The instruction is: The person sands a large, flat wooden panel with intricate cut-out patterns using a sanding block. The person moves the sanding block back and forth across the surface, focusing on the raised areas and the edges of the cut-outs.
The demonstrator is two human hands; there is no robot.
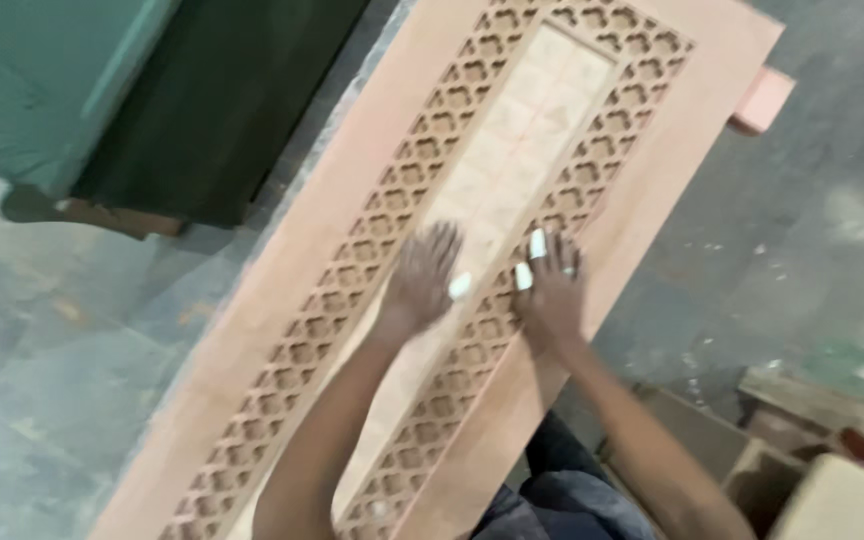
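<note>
You have both palms pressed flat, fingers spread and gripping nothing, on the long pinkish wooden panel with carved lattice borders (372, 250) lying across the grey floor: your left hand (420, 280) on its pale central strip of square tiles (512, 150), your right hand (552, 290), fingertips taped white, on the right-hand lattice. You seem to be seating or smoothing that strip; the next pass likely needs even pressure. No labels show; a pale blurred block (837, 500) sits at lower right.

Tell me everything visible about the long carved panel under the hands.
The carved panel is a long pinkish, stone-like slab lying flat, diagonal across the grey floor. A plain border frames two pierced lattice strips around a paler tiled centre. The left hand and right hand press flat on its middle, some fingers wrapped in white tape.
</note>
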